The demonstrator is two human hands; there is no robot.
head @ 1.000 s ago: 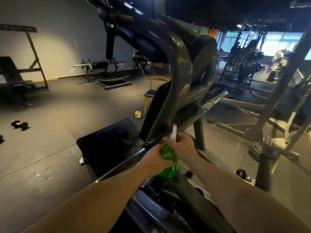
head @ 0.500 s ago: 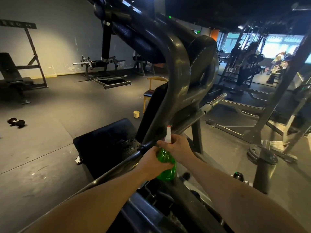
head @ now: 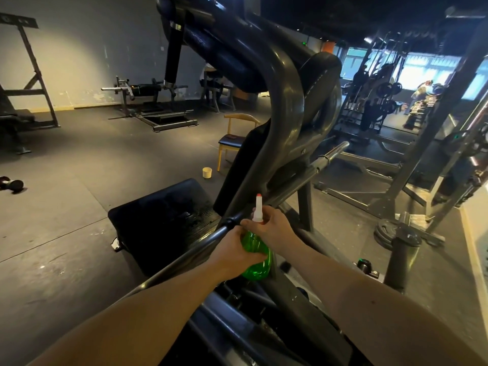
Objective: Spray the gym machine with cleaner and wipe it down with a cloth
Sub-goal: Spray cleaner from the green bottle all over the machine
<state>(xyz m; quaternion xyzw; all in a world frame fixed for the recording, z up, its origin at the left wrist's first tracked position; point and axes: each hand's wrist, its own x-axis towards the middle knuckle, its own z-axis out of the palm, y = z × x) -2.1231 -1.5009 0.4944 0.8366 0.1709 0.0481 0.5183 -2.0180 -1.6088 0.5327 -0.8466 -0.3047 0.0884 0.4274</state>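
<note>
A green spray bottle with a white nozzle sits upright in front of me, held in both hands. My left hand wraps the green body from the left. My right hand grips its neck and sprayer head. The dark gym machine rises right behind the bottle, with a curved frame, a black footplate and a chrome bar. No cloth is in view.
A wooden chair and a small paper cup stand on the floor beyond the machine. A dumbbell lies at far left. Racks and weight plates crowd the right side; a bench rack stands at the back left.
The two hands and the bottle stay together in much the same place; the view has tilted slightly and the bottle sits a little lower against the machine.
</note>
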